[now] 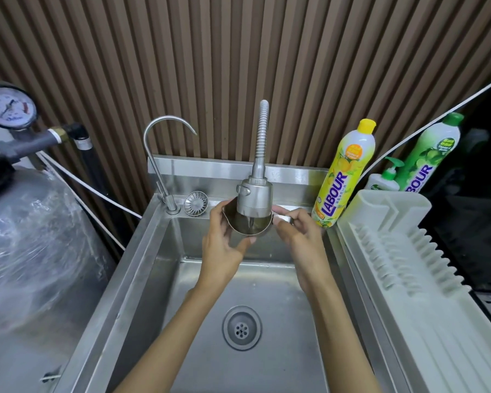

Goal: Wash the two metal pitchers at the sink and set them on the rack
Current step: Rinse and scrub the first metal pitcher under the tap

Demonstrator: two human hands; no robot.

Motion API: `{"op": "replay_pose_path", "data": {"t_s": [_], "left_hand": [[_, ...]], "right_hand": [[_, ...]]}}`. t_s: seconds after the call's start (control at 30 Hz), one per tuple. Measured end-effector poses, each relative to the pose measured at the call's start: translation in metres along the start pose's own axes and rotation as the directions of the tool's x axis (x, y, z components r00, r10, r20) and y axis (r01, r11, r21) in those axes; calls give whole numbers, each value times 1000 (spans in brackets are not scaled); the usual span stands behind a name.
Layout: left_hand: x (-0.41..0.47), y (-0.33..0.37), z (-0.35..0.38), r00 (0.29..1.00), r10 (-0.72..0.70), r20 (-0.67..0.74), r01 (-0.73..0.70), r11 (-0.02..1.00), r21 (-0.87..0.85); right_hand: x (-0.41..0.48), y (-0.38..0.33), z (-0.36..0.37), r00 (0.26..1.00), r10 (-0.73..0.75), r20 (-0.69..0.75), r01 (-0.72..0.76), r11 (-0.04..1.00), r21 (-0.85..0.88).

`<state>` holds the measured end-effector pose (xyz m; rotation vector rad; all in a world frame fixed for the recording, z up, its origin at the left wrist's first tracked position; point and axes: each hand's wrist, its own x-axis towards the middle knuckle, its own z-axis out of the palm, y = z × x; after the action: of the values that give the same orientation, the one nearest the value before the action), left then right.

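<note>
Under the tap (254, 198), the pitcher (248, 226) sits mouth up, left hand (224, 245) cupping its body, right hand (298, 236) pinching its handle (284, 219) on the rack (394, 251) side.

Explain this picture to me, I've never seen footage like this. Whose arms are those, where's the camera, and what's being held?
No machine here: these are a person's two bare arms, filmed by a wide-angle camera worn on their head, looking down. It is the only view. The left hand cups a metal pitcher and the right hand pinches its handle, holding it under the spray tap over a steel sink. Water seems to run into it. On the ledge behind are a curved tap and a strainer. To the right sit a white rack, a yellow bottle, a green bottle and a pump bottle. On the left is a wrapped tank with a gauge.
</note>
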<state>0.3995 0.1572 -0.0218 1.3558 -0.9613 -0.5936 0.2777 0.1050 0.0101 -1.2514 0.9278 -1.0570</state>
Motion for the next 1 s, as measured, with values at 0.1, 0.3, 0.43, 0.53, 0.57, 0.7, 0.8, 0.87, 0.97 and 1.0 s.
{"op": "replay_pose_path", "data": {"t_s": [0.1, 0.3, 0.43, 0.53, 0.57, 0.7, 0.8, 0.87, 0.97, 1.0], "left_hand": [[-2, 13, -12, 990, 139, 17, -140, 979, 146], [-9, 23, -13, 978, 194, -70, -146, 891, 430], [-11, 21, -8, 996, 17, -86, 17, 926, 376], [-6, 11, -9, 973, -178, 147, 167, 983, 80], [-4, 8, -8, 949, -207, 237, 216, 976, -16], [4, 0, -3, 958, -122, 260, 175, 966, -190], [8, 1, -6, 992, 20, 126, -6, 993, -116], [7, 5, -10, 987, 127, 103, -131, 991, 40], [0, 12, -15, 977, 198, 76, -211, 943, 256], [-3, 12, -16, 982, 184, 43, -188, 931, 314]], "right_hand": [[0, 10, 3, 983, 102, 149, -146, 935, 322], [-10, 20, 4, 940, 303, 155, -336, 901, 276], [-12, 5, -5, 958, 279, -66, -283, 957, -58], [-17, -6, -6, 974, -85, -208, -28, 871, -490], [-20, -9, -4, 962, -183, -205, 21, 794, -608], [-17, -4, 3, 972, -173, -162, 106, 928, -357], [-5, 12, 5, 1000, -20, -5, 20, 999, 29], [-1, 23, 7, 992, 55, 115, -79, 972, 223], [-5, 30, 3, 967, 156, 202, -212, 932, 295], [-8, 29, 2, 961, 193, 200, -239, 941, 241]]}}
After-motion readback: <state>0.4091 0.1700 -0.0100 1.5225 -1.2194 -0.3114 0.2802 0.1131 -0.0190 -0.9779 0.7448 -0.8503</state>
